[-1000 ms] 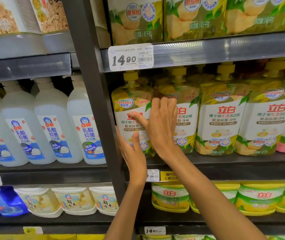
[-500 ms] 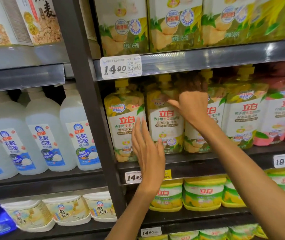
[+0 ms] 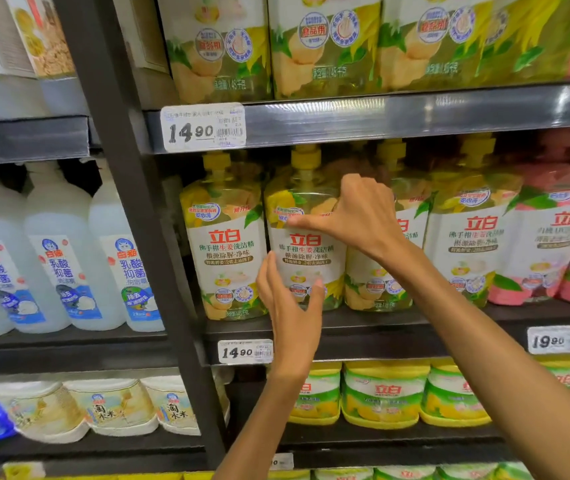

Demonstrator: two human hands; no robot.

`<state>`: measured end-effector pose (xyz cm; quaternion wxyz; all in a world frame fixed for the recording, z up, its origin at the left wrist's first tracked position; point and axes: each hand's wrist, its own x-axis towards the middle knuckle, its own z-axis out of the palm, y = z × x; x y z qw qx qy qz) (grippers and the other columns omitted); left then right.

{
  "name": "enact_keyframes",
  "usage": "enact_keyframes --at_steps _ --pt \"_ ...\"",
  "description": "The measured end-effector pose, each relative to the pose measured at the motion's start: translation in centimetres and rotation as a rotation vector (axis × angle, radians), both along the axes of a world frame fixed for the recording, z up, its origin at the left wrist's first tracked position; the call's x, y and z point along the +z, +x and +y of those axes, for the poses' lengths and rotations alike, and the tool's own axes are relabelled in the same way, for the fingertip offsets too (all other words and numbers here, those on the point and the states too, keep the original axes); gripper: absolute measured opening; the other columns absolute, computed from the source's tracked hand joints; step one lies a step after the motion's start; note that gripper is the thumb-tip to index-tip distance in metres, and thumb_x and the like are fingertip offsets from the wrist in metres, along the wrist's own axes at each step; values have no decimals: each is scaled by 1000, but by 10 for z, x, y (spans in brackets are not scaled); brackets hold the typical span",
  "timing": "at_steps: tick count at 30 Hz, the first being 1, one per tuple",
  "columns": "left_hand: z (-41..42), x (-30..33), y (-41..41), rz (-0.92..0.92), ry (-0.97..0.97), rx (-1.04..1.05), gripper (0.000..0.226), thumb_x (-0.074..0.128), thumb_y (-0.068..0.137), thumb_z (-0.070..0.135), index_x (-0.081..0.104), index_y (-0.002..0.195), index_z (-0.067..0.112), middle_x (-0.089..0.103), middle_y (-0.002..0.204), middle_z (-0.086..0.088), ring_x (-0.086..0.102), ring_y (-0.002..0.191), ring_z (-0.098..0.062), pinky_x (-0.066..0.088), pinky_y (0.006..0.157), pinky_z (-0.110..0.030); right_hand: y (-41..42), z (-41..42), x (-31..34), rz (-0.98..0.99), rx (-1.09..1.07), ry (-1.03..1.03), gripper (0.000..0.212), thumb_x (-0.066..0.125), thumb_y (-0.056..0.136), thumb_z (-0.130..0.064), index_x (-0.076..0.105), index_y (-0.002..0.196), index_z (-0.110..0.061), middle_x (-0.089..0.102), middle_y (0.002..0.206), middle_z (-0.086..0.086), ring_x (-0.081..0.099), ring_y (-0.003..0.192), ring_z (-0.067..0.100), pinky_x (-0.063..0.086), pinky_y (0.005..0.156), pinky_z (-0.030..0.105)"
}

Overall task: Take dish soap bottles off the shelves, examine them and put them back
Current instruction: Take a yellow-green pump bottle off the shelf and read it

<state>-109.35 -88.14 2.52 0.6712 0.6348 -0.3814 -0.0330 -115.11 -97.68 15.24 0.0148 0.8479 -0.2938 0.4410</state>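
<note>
I observe the yellow-capped clear dish soap bottle with white label point(image 3: 306, 237) standing on the dark metal shelf point(image 3: 380, 327), second from the left. My right hand point(image 3: 359, 216) grips its upper right side, thumb across the front. My left hand point(image 3: 290, 306) cups its lower left, fingers relaxed.

The right hand point(image 3: 363, 216) hid its own fingers behind the second yellow bottle point(image 3: 306, 237) and covered much of the third bottle point(image 3: 385, 271). The top-shelf bottles point(image 3: 325, 46) were cut off above. Small print on the price tag point(image 3: 203, 128) was unreadable.
</note>
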Motion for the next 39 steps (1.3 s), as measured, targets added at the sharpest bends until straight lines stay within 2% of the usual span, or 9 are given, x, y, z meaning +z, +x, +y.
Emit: enact_keyframes --at_steps 4,8,11,14,18,23,27,32,39 --pt "4 -3 -5 82 -79 -14 76 64 88 24 16 146 32 16 141 18 26 137 -7 31 110 -27 -11 2 -5 43 113 -21 85 68 57 -76 48 97 -4 39 76 -2 40 69 18 30 64 31" --pt "10 -8 -3 39 -63 47 80 66 86 24 15 147 31 21 135 12 33 128 -4 33 93 -1 -24 7 -7 11 300 97 89 75 59 -67 44 115 -6 55 96 3 55 92 25 39 78 34" --pt "12 -4 4 32 -55 42 76 69 84 22 21 142 36 29 126 13 43 115 1 38 81 2 -29 8 -7 -69 406 263 97 83 55 -60 43 129 -12 51 123 5 47 115 21 39 89 28" --pt "15 1 9 14 -6 33 71 69 83 28 26 138 36 29 128 11 44 121 -9 41 94 -15 -33 18 -12 -145 543 287 95 89 54 -47 46 132 -15 46 120 -1 44 110 7 36 84 9" --pt "27 6 11 7 32 -24 83 77 72 44 34 141 23 41 136 -2 45 127 -13 45 104 -37 -41 27 -19 -328 658 360 86 91 54 -37 50 127 -18 51 127 0 50 115 7 43 97 18" --pt "54 9 -6 181 29 -320 100 81 45 68 49 125 17 72 107 4 68 100 -11 55 75 -21 -50 38 -22 -525 799 735 86 91 46 -34 57 123 -17 65 116 -3 67 102 11 56 88 35" --pt "68 3 -32 295 -33 -298 60 88 55 42 59 105 24 75 93 8 72 85 -12 55 62 -19 -60 41 -33 -531 798 826 85 88 49 -44 54 125 -27 64 116 -11 69 99 12 58 80 34" --pt "83 12 -45 397 -52 -339 60 77 48 48 63 101 25 76 91 4 74 80 -17 57 58 -23 -75 30 -49 -540 974 1178 61 64 79 -36 46 135 -20 73 102 -3 71 92 16 57 75 32" --pt "86 22 -50 483 18 -458 68 61 58 62 57 117 29 75 99 4 72 90 -16 60 72 -30 -75 56 -68 -717 974 1360 64 65 81 -31 47 134 1 65 113 27 68 97 36 58 75 40"
